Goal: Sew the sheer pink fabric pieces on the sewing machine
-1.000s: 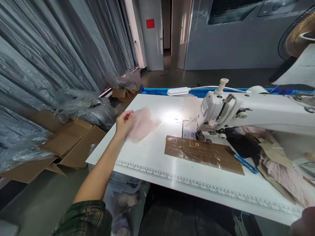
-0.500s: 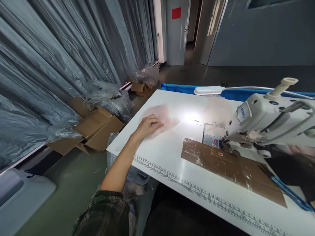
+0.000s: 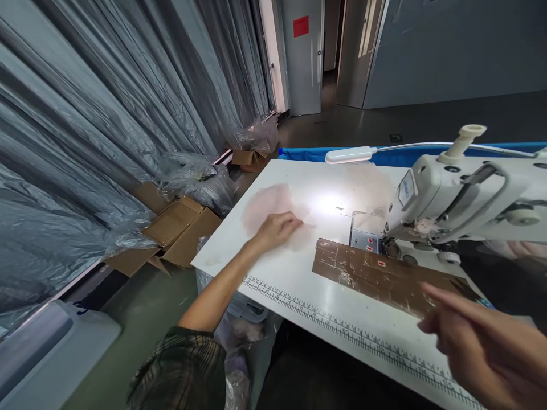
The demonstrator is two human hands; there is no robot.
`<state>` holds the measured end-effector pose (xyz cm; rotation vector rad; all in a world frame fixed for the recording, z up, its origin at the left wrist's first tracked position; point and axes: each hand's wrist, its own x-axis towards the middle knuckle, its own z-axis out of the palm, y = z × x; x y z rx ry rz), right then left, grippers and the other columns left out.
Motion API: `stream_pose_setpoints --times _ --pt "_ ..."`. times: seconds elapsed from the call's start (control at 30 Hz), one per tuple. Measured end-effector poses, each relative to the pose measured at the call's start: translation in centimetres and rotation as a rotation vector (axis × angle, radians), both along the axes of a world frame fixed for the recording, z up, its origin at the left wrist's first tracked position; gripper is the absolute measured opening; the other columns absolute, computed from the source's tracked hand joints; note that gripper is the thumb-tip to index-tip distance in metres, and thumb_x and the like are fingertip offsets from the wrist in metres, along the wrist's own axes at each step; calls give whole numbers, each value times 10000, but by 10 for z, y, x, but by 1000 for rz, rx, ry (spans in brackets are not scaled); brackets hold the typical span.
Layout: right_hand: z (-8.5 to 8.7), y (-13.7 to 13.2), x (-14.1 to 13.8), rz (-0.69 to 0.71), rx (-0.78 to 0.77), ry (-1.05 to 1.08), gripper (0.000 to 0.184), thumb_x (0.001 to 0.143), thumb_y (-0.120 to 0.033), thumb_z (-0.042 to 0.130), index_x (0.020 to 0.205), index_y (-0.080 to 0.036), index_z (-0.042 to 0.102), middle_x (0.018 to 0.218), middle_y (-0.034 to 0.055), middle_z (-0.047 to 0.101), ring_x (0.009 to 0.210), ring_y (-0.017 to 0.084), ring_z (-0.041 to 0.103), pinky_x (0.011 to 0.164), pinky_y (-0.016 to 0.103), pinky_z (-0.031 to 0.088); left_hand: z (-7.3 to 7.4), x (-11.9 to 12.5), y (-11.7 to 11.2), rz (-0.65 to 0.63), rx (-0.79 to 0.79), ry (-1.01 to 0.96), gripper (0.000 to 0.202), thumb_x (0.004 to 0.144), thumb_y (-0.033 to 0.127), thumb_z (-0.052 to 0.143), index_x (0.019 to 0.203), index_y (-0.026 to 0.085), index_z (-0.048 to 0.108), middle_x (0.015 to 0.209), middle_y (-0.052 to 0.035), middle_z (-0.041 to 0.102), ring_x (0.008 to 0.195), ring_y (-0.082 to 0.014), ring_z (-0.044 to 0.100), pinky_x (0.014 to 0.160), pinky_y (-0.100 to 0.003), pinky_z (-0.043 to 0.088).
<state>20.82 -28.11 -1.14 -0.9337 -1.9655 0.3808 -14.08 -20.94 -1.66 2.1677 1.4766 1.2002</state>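
Observation:
My left hand [image 3: 280,230] rests over the sewing table's left part, fingers pinched on a thin, sheer pale-pink piece of fabric [image 3: 267,205] lying on the white top. The cloth spreads beyond the hand, its edges faint. At the lower right my right hand [image 3: 478,344] is in the air over the table, slightly blurred. Its index finger stretches out apart from the thumb, and nothing shows between them. Behind it, blue thread snips [image 3: 486,302] are mostly covered. A white sewing machine [image 3: 431,193] stands to the right, its needle area beside a metal plate [image 3: 365,242].
A brown taped board [image 3: 363,273] lies in front of the machine. A printed ruler [image 3: 320,319] follows the front edge of the table [image 3: 235,245]. A lit lamp [image 3: 350,154] hangs over the back. Cardboard boxes [image 3: 188,228] and plastic film [image 3: 200,179] lie on the floor.
My left hand has moved right across the table, and more of the pink fabric shows behind it. My right hand has come into view at lower right. The view has shifted slightly.

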Motion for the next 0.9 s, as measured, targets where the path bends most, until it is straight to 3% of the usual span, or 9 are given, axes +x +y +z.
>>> stream_pose_setpoints --times 0.13,0.23,0.33,0.4,0.5,0.6,0.7,0.8,0.9 --pt "-3 30 -24 90 -106 -74 288 921 -293 521 1181 -269 641 736 23 712 505 171 631 418 270 479 -12 50 -16 -283 -93 220 178 951 269 530 995 170 670 943 -56 729 844 -146 677 736 -275 541" --pt "-8 44 -27 30 -199 -148 312 923 -336 503 1158 -203 659 997 88 727 783 252 704 664 358 573 -15 80 -31 -538 -67 334 189 946 296 555 1026 170 671 1168 -89 687 1053 -184 651 905 -343 540" --pt "-12 50 -23 16 -253 -206 343 934 -317 462 1174 -173 660 1040 101 711 878 263 691 780 399 564 -5 88 -36 -694 -34 357 231 896 356 636 1034 177 687 1286 -106 625 1155 -222 609 974 -390 523" --pt "-14 50 -22 26 -265 -235 344 937 -292 446 1167 -162 667 1069 107 695 917 257 683 814 395 559 3 84 -28 -656 -61 285 212 927 316 592 1052 174 688 1259 -107 641 1161 -210 608 980 -377 525" --pt "-15 48 -25 23 -240 -297 340 929 -255 441 1152 -151 675 1135 126 652 959 259 669 852 403 551 9 75 -6 -447 -118 240 230 966 271 514 1075 154 679 1183 -108 671 1077 -195 646 920 -353 546" --pt "-17 46 -29 25 -211 -332 338 925 -232 432 1132 -143 683 1157 138 627 989 265 650 876 424 541 1 76 16 -292 -150 221 236 964 287 512 1084 149 661 1124 -96 678 992 -186 657 841 -329 552" --pt "-21 48 -30 33 -226 -283 332 920 -230 437 1113 -147 693 1154 138 631 993 258 641 877 420 537 -13 83 29 -278 -146 280 183 926 295 571 1023 166 657 1080 -78 658 936 -185 636 796 -331 538" --pt "-23 52 -24 -12 -306 -147 312 911 -248 467 1100 -171 704 1095 114 666 954 239 645 877 410 525 -15 90 30 -250 -131 292 103 898 259 589 871 171 637 1053 -73 638 933 -190 616 773 -334 525" --pt "-19 53 -21 -37 -536 23 301 908 -323 524 1097 -169 702 936 84 707 826 211 655 782 370 544 -5 97 18 -195 -307 84 114 903 276 575 854 174 590 861 -46 668 755 -156 639 656 -300 532"
